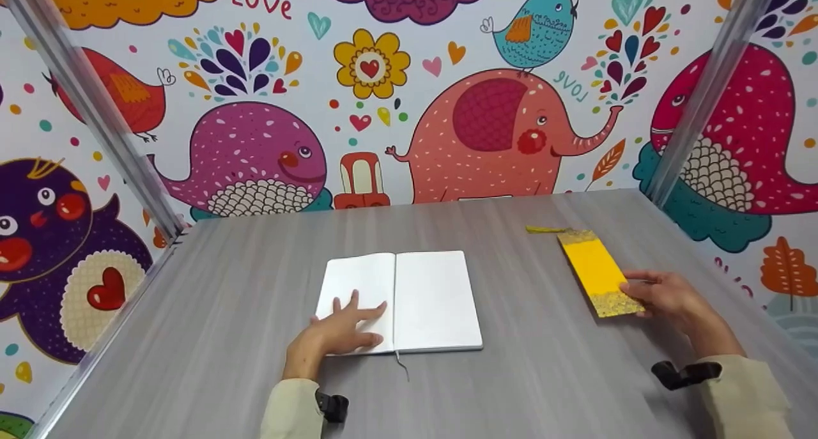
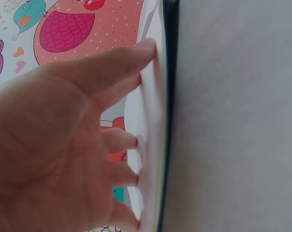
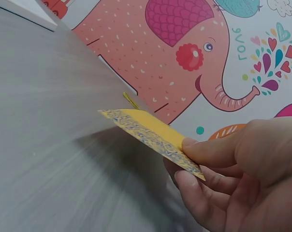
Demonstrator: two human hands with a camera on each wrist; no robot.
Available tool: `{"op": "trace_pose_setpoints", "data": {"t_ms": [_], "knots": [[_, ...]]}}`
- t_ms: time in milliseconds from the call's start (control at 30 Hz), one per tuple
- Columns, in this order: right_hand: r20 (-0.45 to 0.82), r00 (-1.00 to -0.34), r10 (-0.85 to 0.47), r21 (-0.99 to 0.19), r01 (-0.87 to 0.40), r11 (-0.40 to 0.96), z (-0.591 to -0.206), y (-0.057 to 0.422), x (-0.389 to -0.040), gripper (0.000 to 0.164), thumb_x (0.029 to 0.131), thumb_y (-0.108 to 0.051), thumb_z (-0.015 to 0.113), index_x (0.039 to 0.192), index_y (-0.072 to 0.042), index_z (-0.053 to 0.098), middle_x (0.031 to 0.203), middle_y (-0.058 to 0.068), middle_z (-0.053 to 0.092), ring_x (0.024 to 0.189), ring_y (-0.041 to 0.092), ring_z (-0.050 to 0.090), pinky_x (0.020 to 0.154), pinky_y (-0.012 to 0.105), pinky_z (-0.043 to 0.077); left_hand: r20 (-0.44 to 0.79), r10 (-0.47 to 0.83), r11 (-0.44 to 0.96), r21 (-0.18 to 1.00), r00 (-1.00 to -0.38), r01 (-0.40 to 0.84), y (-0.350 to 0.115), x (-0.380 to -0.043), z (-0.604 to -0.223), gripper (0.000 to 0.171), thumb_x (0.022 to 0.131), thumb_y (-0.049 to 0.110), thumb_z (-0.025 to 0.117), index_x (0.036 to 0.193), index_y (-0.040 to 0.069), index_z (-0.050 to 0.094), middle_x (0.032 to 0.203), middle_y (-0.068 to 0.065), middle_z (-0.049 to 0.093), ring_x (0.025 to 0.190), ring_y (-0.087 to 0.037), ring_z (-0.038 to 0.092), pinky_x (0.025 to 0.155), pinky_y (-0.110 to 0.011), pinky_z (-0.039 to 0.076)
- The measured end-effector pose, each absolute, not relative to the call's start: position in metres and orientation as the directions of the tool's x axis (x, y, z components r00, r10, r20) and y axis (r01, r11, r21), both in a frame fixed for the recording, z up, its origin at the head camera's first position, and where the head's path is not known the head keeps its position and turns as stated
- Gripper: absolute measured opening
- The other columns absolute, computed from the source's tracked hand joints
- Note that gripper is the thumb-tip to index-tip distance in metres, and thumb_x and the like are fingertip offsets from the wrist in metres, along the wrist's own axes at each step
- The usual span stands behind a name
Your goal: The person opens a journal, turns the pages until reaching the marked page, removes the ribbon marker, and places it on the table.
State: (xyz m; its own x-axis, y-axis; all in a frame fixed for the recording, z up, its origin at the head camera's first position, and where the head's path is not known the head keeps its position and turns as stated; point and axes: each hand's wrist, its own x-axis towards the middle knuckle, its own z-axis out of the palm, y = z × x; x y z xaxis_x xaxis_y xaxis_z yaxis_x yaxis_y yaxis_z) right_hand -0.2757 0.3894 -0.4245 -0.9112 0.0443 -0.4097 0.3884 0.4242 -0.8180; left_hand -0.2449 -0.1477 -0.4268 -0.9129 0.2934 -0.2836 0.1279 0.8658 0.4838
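An open notebook (image 1: 434,298) with blank white pages lies on the grey table. My left hand (image 1: 345,330) rests on its left page, fingers spread; in the left wrist view the fingertips (image 2: 147,48) press on the paper near the dark cover edge. My right hand (image 1: 671,301) pinches a yellow bookmark (image 1: 591,263) by its near right corner, thumb on top and fingers beneath. Patterned bands cross both ends of the bookmark, and a yellow-green tassel (image 1: 543,229) trails from its far end. In the right wrist view the bookmark's near end is raised, with a shadow below.
A thin ribbon (image 1: 402,365) sticks out from the notebook's lower spine onto the table (image 1: 211,337). Walls (image 1: 383,119) printed with cartoon animals stand behind and at both sides, with metal posts (image 1: 709,94) at the corners. Each wrist wears a black camera strap (image 1: 687,374).
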Motion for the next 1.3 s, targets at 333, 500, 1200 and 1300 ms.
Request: {"op": "trace_pose_setpoints", "data": {"t_ms": [333,500,1200,1300], "knots": [[-0.430,-0.902,0.030,-0.796,0.394,0.460,-0.428,0.391,-0.268,0.071,0.083,-0.036,0.065,0.138,-0.001,0.036,0.100,0.005,0.057,0.083,0.020,0.055,0.068,0.026,0.050,-0.283,0.287,0.871,0.475,-0.915,0.126,-0.147,-0.245,-0.425,0.059,0.084,0.041,0.061,0.138,0.038,0.037,0.154,-0.017,0.005,0.139,-0.045,-0.001,0.095,-0.077,0.001],[-0.434,-0.899,0.063,-0.768,0.406,0.495,-0.428,0.390,-0.266,0.069,0.082,-0.033,0.068,0.135,0.000,0.040,0.103,0.010,0.056,0.079,0.021,0.055,0.067,0.026,0.052,-0.281,0.287,0.870,0.475,-0.916,0.127,-0.147,-0.243,-0.426,0.059,0.085,0.040,0.061,0.138,0.038,0.037,0.154,-0.017,0.006,0.139,-0.046,0.000,0.095,-0.077,0.002],[-0.480,-0.849,0.222,-0.608,0.504,0.614,-0.420,0.372,-0.271,0.070,0.074,-0.028,0.076,0.126,0.006,0.043,0.098,0.019,0.058,0.076,0.025,0.056,0.068,0.030,0.055,-0.287,0.289,0.875,0.466,-0.913,0.131,-0.148,-0.244,-0.427,0.059,0.084,0.041,0.061,0.138,0.037,0.038,0.154,-0.017,0.006,0.139,-0.046,0.000,0.093,-0.078,0.002],[-0.471,-0.852,0.229,-0.597,0.499,0.627,-0.420,0.370,-0.271,0.069,0.074,-0.029,0.076,0.124,0.006,0.045,0.097,0.019,0.056,0.076,0.025,0.055,0.066,0.029,0.054,-0.289,0.291,0.874,0.467,-0.912,0.131,-0.148,-0.244,-0.427,0.059,0.084,0.041,0.061,0.138,0.037,0.037,0.154,-0.016,0.006,0.139,-0.046,0.000,0.094,-0.078,0.002]]}}
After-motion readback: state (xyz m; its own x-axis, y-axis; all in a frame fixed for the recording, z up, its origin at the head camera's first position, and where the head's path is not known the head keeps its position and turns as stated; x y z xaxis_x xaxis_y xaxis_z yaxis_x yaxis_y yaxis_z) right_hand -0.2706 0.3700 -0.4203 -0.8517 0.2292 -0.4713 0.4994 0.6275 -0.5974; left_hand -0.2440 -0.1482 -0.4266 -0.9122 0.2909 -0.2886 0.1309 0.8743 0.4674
